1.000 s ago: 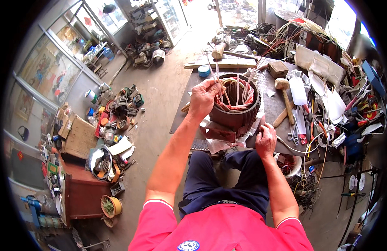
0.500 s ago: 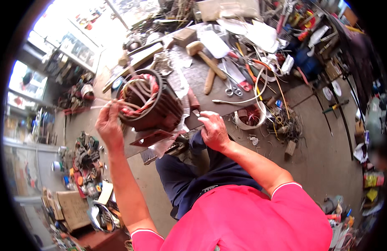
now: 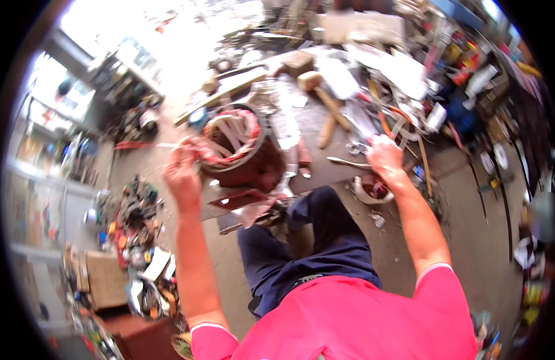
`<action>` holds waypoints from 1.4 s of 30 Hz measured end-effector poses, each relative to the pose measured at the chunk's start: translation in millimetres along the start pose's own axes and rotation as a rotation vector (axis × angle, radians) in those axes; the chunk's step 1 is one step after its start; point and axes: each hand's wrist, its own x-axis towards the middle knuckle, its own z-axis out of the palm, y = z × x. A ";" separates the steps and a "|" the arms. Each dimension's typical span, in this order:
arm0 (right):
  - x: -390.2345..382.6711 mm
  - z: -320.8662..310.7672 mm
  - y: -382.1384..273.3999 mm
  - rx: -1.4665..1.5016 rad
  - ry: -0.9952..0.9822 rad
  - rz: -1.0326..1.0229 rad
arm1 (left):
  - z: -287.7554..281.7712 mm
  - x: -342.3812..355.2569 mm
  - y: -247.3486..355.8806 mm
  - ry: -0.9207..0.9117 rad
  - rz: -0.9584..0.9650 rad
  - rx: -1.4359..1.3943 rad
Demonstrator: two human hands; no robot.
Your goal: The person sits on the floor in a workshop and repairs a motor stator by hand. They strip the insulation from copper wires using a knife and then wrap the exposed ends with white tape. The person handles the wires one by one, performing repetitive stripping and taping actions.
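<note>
A motor stator (image 3: 253, 168) with a dark ribbed housing stands tilted at the bench's near left edge. Red-and-white bound windings (image 3: 253, 126) ring its mouth, and pale strips cross inside. At the left of the rim, my left hand (image 3: 183, 177) is closed in a pinch on lead wires, a thin pale end sticking out past the fingers. My right hand (image 3: 385, 157) is stretched out over the bench's right part, above a white cable (image 3: 348, 162) and close to scissors (image 3: 355, 146). Its fingers are blurred, so whether they grip anything is unclear.
A wooden mallet (image 3: 328, 99) lies mid-bench, with a wooden handle (image 3: 327, 132) beside it. Pliers and other tools crowd the right side. A white tub (image 3: 370, 191) with reddish scraps stands below the bench edge. Piled parts (image 3: 136, 210) and a cardboard box (image 3: 103, 279) lie at the left.
My right hand has moved right and away from me, from beside the stator to the tools. My left hand stays at the windings. The whole view has shifted.
</note>
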 end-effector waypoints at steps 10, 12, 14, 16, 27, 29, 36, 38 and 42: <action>10.3 2.6 10.9 -0.113 -0.158 -0.066 | 8.5 17.8 39.0 0.098 -0.039 -0.226; 15.2 -16.0 -0.4 -0.091 -0.234 -0.025 | 6.0 21.8 53.1 0.143 -0.027 -0.275; 27.0 -22.3 -0.9 -0.053 -0.326 0.069 | 1.8 26.9 65.9 0.182 -0.031 -0.341; 28.5 -31.4 0.7 0.007 -0.355 0.115 | -1.3 30.2 74.1 0.187 -0.029 -0.388; 28.4 13.3 13.9 0.032 -0.011 0.028 | -3.8 21.7 88.4 0.134 -0.046 -0.676; 37.0 11.9 5.7 0.049 -0.117 0.068 | -3.9 21.1 91.5 0.141 -0.036 -0.703; 59.9 20.2 7.4 0.137 -0.216 0.149 | -9.2 18.0 98.3 0.135 0.001 -0.747; 72.1 21.0 29.0 0.266 -0.307 0.174 | -11.3 18.9 100.7 0.117 0.017 -0.771; 33.4 -42.0 5.5 1.417 -0.413 0.390 | -22.7 12.7 104.2 0.078 0.070 -0.783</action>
